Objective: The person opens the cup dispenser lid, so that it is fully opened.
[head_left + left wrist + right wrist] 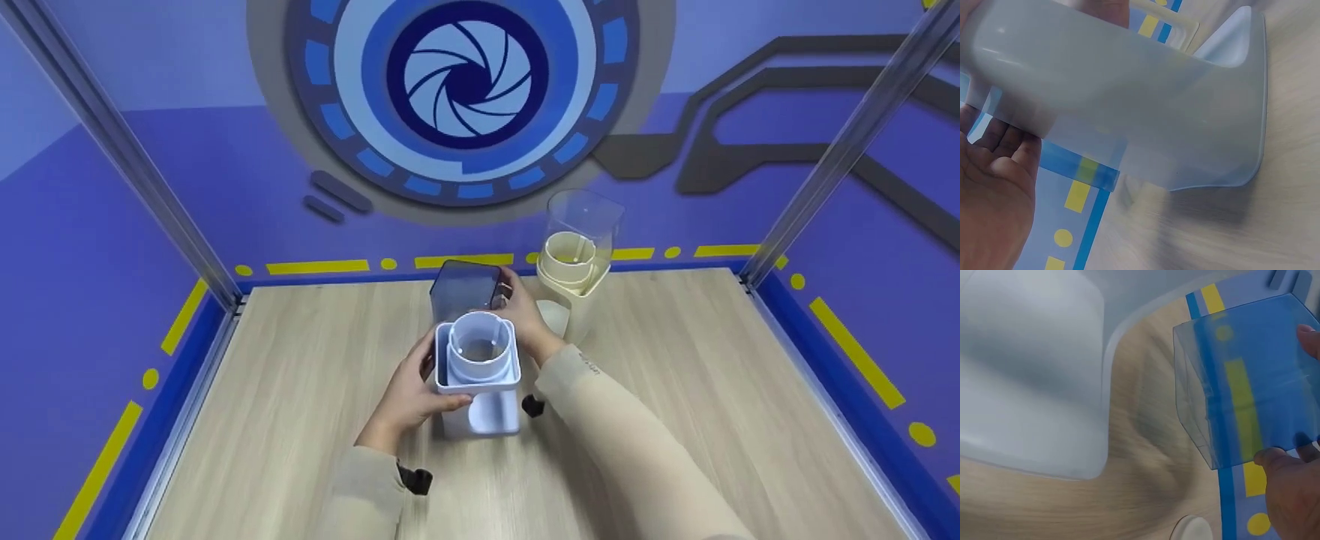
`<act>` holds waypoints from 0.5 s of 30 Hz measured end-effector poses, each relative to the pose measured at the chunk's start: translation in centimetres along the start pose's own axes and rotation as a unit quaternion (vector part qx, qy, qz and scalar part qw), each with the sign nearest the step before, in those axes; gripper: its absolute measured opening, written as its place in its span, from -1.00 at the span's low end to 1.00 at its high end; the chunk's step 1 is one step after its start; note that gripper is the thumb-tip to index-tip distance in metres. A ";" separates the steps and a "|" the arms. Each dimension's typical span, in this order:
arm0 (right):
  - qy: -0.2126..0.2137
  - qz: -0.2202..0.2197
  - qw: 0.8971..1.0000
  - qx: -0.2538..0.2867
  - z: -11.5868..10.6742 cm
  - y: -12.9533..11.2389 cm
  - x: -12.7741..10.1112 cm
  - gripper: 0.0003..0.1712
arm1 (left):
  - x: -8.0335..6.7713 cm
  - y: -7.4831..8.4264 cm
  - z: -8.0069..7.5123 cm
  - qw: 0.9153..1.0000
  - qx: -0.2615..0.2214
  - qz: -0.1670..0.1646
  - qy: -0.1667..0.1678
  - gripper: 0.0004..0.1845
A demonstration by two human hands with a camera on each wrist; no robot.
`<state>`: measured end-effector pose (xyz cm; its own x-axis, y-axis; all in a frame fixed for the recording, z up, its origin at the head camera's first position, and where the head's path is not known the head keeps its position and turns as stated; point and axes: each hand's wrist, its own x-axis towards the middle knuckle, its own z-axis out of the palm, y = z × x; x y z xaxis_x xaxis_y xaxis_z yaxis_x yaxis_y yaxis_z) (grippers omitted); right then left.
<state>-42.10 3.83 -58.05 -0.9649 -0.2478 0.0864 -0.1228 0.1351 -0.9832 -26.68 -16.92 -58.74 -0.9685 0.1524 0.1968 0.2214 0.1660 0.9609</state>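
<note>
A pale blue dispenser base (480,379), with a round collar inside its square top and a scooped tray low in front, is in my left hand (409,397). The thumb lies along the front of the rim while the fingers go round the far left side. Close in the left wrist view is the base's smooth wall (1145,112), with the left hand (999,191) under its upper part. My right hand (525,315) grips a smoky see-through container (466,289) just behind the base. In the right wrist view, thumb and fingers hold that container (1252,382) by its sides.
A cream dispenser (574,289) with a clear container (589,214) on top stands at the back right, near the right forearm. The wooden tabletop (675,390) is bounded by a blue back wall (187,187) and side panels with metal posts.
</note>
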 end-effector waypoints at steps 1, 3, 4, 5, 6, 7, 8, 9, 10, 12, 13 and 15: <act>-0.002 -0.004 1.000 0.005 0.1 0.2 0.0 0.22 | -0.1 0.0 0.0 1.000 0.000 0.000 0.002 0.40; -0.006 -0.012 1.000 0.017 0.4 0.6 0.0 0.15 | -0.2 -0.1 0.0 1.000 -0.001 0.004 0.003 0.39; -0.008 -0.016 1.000 0.024 0.5 0.9 0.0 0.10 | -0.3 -0.1 0.0 1.000 -0.002 0.004 0.004 0.39; -0.012 -0.021 0.999 0.027 0.6 1.2 0.0 0.06 | -0.3 -0.1 0.0 1.000 -0.003 0.005 0.004 0.39; -0.017 -0.027 0.999 0.028 0.7 1.5 0.0 0.03 | -0.3 -0.1 0.0 1.000 -0.005 0.005 0.005 0.38; -0.021 -0.033 0.999 0.026 0.7 1.7 -0.1 0.00 | -0.3 -0.1 0.0 1.000 -0.006 0.005 0.004 0.38; -0.026 -0.042 0.999 0.022 0.8 1.9 -0.2 -0.02 | -0.3 -0.1 0.0 1.000 -0.008 0.006 0.003 0.38; -0.031 -0.050 0.998 0.018 0.7 2.1 -0.3 -0.04 | -0.3 -0.1 0.1 1.000 -0.010 0.003 0.003 0.38; -0.037 -0.059 0.997 0.014 0.7 2.2 -0.5 -0.05 | -0.3 -0.1 0.1 1.000 -0.011 0.003 0.003 0.38; -0.044 -0.078 0.996 0.004 0.7 2.3 -0.8 -0.06 | -0.2 -0.1 0.1 1.000 -0.014 0.005 0.001 0.37; -0.045 -0.085 0.995 -0.005 0.7 2.2 -0.9 -0.07 | -0.2 -0.1 0.1 1.000 -0.015 0.006 0.000 0.37; -0.045 -0.092 0.995 -0.015 0.7 2.2 -1.1 -0.11 | -0.2 -0.1 0.0 1.000 -0.018 0.005 -0.001 0.37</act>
<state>-41.17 3.70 -60.37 -0.9010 -0.3555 0.2488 -0.3038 0.1075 -0.9467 -26.47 -16.94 -58.88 -0.9659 0.1563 0.2064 0.2272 0.1297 0.9652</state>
